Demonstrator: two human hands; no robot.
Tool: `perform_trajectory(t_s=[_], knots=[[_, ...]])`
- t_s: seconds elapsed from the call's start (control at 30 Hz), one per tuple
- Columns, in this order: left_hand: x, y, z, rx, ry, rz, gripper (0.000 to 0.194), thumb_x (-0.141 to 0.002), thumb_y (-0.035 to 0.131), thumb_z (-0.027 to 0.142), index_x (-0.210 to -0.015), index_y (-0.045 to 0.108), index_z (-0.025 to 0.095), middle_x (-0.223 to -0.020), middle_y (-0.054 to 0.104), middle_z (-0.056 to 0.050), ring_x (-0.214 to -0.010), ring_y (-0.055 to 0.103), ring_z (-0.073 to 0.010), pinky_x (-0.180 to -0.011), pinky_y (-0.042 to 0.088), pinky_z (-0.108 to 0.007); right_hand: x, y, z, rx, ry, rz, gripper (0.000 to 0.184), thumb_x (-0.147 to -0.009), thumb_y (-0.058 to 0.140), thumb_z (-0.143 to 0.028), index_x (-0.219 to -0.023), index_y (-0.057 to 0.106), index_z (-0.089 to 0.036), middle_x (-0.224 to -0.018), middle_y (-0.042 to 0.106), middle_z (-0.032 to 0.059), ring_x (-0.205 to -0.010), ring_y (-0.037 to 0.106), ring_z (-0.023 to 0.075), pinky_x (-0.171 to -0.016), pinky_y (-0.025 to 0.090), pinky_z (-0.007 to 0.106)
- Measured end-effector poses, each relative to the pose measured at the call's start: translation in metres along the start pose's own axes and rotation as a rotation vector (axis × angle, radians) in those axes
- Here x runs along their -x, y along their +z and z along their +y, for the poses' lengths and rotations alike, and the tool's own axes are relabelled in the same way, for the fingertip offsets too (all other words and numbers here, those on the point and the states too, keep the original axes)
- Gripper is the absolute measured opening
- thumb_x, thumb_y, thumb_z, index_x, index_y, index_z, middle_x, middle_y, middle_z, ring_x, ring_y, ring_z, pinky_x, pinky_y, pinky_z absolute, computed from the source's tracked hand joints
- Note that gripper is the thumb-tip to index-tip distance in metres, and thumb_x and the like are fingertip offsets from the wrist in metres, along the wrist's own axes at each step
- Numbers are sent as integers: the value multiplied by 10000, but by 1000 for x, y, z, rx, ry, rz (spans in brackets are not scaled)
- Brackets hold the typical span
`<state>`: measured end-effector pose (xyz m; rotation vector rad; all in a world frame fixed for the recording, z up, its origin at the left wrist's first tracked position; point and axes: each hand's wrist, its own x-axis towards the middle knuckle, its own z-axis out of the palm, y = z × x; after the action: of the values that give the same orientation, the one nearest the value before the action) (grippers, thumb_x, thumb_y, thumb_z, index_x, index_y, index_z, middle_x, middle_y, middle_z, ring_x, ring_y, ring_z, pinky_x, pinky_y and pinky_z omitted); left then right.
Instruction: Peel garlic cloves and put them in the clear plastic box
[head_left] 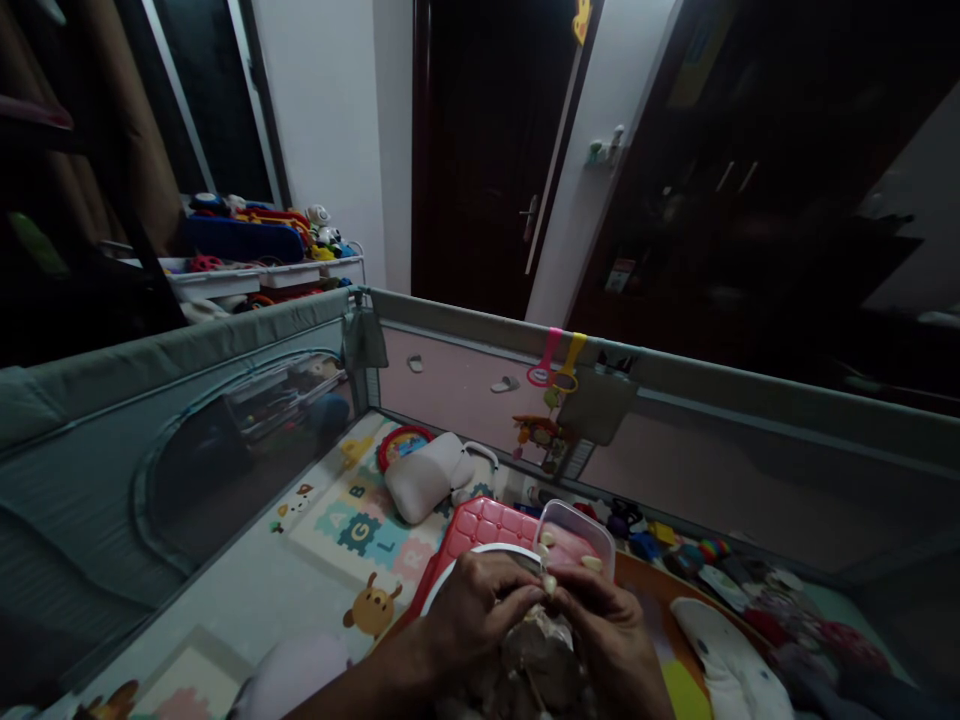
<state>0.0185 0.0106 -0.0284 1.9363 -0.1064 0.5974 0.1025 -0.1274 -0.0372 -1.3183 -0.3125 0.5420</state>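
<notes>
Between the fingertips of both my hands is a small pale clove that looks like garlic. My left hand is closed, with thumb and forefinger pinched at the clove's left side. From the right, my right hand grips it the same way. Below them lie papery scraps, dim and partly covered by my hands. A round dish shows only its white rim behind my left hand. Just beyond my fingers, a clear plastic container holds several pale cloves.
The container rests by a red quilted-pattern surface. Around me is a playpen with a padded rail and a printed mat. A white rounded object lies ahead; toys and cloth are at the right.
</notes>
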Motion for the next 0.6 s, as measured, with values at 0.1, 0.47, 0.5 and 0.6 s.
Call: perform_trajectory(t_s=[0.1, 0.47, 0.5, 0.6], knots=[[0, -1, 1, -15, 23, -8, 190, -822, 561, 163, -841, 749, 188, -816, 747, -55, -728, 684, -162, -683, 500, -211, 1, 0, -2, 46, -21, 16, 234, -491, 866, -297, -690, 773, -217, -757, 751, 47, -696, 652, 192, -664, 520, 256], [1, 1, -6, -152, 73, -16, 233, -810, 496, 149, -759, 723, 140, -704, 716, -69, -637, 656, -161, -629, 487, -211, 7, 0, 0, 144, -115, 39, 191, -500, 848, -319, -651, 771, -232, -648, 729, 35, -657, 666, 209, -627, 548, 258], [2, 2, -8, -171, 80, -4, 232, -805, 492, 146, -745, 715, 129, -697, 712, -76, -639, 656, -167, -626, 486, -216, 8, 0, 1, 166, -135, 42, 183, -513, 840, -321, -657, 772, -231, -639, 725, 37, -653, 665, 212, -620, 549, 261], [3, 2, -8, -164, 85, 1, 231, -808, 488, 144, -756, 711, 116, -715, 715, -87, -661, 663, -176, -645, 489, -224, 10, 1, 1, 181, -164, 60, 181, -536, 827, -322, -678, 773, -224, -665, 732, 44, -635, 662, 201, -608, 549, 255]])
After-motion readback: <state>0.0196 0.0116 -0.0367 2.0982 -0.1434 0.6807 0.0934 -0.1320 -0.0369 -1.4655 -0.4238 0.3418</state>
